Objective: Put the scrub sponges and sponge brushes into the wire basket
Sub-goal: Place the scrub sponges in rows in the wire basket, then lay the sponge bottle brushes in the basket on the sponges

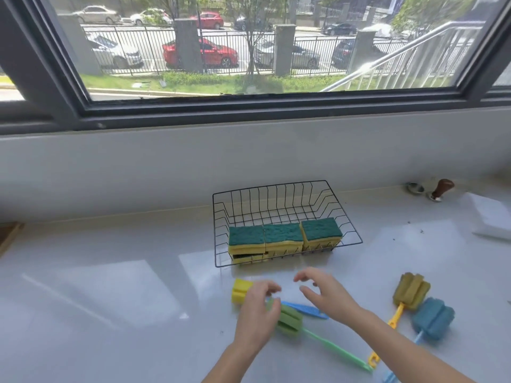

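A black wire basket (276, 189) stands on the white counter, with several yellow scrub sponges with green tops (282, 233) stacked along its near side. In front of it lie a yellow sponge brush (240, 291) with a blue handle (307, 310) and a green sponge brush (289, 319) with a long green handle. My left hand (258, 313) hovers over these two brush heads, fingers curled and touching the green one. To its right, my right hand (326, 294) is open above the blue handle. Further right lie an olive sponge brush (412, 291) and a blue sponge brush (432, 317).
The counter (110, 286) runs under a large window with a grey sill wall behind the basket. At the back right stand a small metal dish (414, 187) and a brown-handled stamp (441, 189). A white block (489, 217) sits at the right edge, a wooden board (8, 233) at the left.
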